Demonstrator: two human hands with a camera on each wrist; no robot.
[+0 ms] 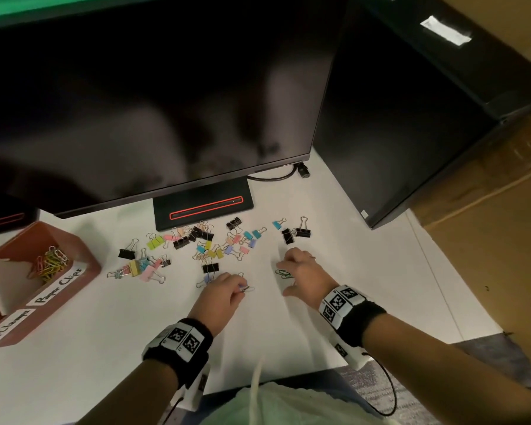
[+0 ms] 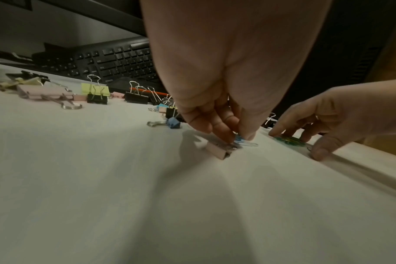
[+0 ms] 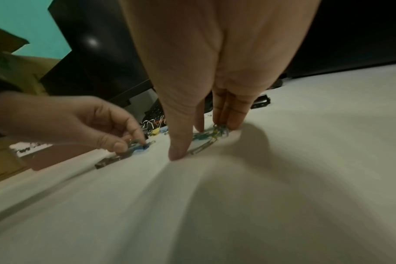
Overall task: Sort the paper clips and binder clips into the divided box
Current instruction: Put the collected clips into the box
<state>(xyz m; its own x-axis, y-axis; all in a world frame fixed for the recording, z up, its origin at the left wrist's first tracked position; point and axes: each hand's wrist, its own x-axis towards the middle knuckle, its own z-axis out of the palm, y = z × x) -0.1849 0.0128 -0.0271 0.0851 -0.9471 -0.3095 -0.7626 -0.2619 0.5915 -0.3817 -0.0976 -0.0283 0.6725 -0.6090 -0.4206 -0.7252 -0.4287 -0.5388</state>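
My left hand (image 1: pixel 222 297) pinched a blue paper clip (image 2: pixel 239 139) w/ thumb & fingertips, low on the white counter (image 1: pixel 105 348), a pink binder clip (image 2: pixel 219 151) touching it. Right hand (image 1: pixel 304 276) lay spread, fingers straight, pressing a bunch of green paper clips (image 1: pixel 283 273) flat. Binder clips (image 1: pixel 209 240) scattered behind both hands. Divided box (image 1: pixel 83 253) at far left, w/ paper clips in its labelled section.

Dim indoor light; the white surface (image 1: pixel 334 302) is brightest. Both wrist views are dark and grainy, with soft shadows under the hands and edges stretched and smeared.
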